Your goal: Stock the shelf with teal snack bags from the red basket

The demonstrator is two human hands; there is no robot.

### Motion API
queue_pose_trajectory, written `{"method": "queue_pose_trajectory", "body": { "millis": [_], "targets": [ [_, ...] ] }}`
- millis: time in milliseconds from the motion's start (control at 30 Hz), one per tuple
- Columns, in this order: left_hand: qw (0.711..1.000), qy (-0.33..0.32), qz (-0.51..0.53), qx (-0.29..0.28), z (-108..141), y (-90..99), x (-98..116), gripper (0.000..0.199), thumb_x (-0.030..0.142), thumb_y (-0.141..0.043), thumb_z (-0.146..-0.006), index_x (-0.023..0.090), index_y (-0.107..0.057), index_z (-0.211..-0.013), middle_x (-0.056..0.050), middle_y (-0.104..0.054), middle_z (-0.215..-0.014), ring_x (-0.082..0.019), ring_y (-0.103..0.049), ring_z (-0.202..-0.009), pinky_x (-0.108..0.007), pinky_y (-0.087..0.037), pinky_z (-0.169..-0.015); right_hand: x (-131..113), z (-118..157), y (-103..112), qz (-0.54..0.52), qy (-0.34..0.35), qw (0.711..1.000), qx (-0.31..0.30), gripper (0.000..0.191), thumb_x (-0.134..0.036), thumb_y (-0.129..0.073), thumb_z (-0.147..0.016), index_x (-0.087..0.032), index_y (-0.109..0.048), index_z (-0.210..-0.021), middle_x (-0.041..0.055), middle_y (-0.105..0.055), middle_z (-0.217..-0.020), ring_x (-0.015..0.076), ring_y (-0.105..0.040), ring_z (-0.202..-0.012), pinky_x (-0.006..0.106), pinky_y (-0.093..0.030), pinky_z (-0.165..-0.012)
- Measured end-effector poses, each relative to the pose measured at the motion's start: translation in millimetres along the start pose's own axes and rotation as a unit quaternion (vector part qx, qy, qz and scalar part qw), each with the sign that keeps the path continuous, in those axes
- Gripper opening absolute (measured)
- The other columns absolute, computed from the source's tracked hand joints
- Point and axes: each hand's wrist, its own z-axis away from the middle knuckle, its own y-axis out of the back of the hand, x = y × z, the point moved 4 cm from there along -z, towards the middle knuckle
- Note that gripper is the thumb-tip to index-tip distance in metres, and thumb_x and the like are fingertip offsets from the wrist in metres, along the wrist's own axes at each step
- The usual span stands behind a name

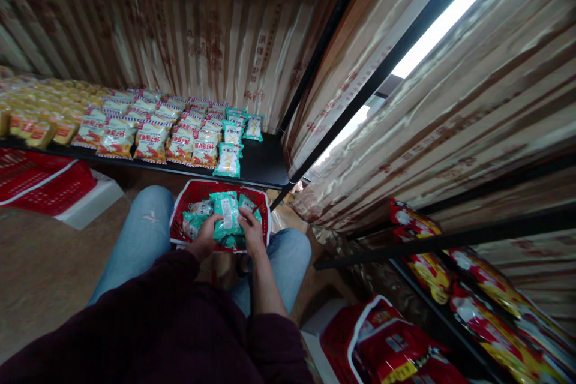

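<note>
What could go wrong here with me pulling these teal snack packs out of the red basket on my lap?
The red basket seems to rest only on your knees, so it might tip as you lift. Your left hand and right hand share one teal pack, so neighbouring packs may snag and spill. The teal row on the shelf ends near its front edge, where packs could slide off.

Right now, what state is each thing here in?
Left hand: gripping a teal packet.
Right hand: gripping the same packet.
Red basket: on the lap, holding teal packets.
Shelf: partly stocked, right end bare.
Shelf packets: lying flat in rows.
</note>
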Motion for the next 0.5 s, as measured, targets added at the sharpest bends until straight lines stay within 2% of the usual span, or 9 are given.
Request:
{"method": "queue_pose_trajectory", "body": {
  "millis": [233,400,433,500],
  "targets": [
    [0.999,0.024,0.026,0.004,-7.0,0.1,-5.4,0.033,0.021,-0.064,-0.071,0.011,-0.062,-0.102,-0.007,-0.069,-0.079,-0.024,-0.067,-0.077,-0.032,-0.055,-0.065,4.4,-2.5,0.8,0.020,0.016,1.000,-0.013,0.040,-0.036,-0.070,-0.062,-0.022,-0.068,-0.099,0.0048,-0.069,-0.101,0.0230,-0.061,-0.102,0.037,-0.047,-0.091],
    [0.999,0.029,0.036,0.007,-10.2,0.2,-9.9,0.035,0.035,-0.056,-0.085,0.015,-0.055,-0.114,-0.008,-0.059,-0.113,-0.021,-0.060,-0.097,-0.039,-0.052,-0.081,9.1,-6.1,5.4,0.104,0.037,0.994,0.000,0.031,-0.037,-0.066,-0.064,-0.021,-0.068,-0.091,0.0031,-0.069,-0.089,0.0190,-0.063,-0.082,0.033,-0.049,-0.080],
    [0.999,0.029,0.036,0.008,-10.3,1.1,-10.8,0.035,0.034,-0.056,-0.085,0.016,-0.055,-0.115,-0.008,-0.059,-0.114,-0.022,-0.060,-0.097,-0.039,-0.052,-0.082,10.0,-6.4,6.0,0.112,0.038,0.993,0.001,0.029,-0.037,-0.066,-0.064,-0.020,-0.068,-0.088,0.0025,-0.068,-0.086,0.0184,-0.062,-0.079,0.032,-0.049,-0.078],
    [0.999,0.029,0.033,0.013,-10.7,2.6,-12.3,0.035,0.028,-0.060,-0.080,0.016,-0.057,-0.113,-0.008,-0.065,-0.105,-0.023,-0.063,-0.091,-0.036,-0.053,-0.076,11.6,-6.5,6.7,0.125,0.039,0.991,0.002,0.026,-0.037,-0.066,-0.064,-0.020,-0.069,-0.084,0.0013,-0.068,-0.081,0.0174,-0.060,-0.074,0.031,-0.048,-0.075]
  ]
}}
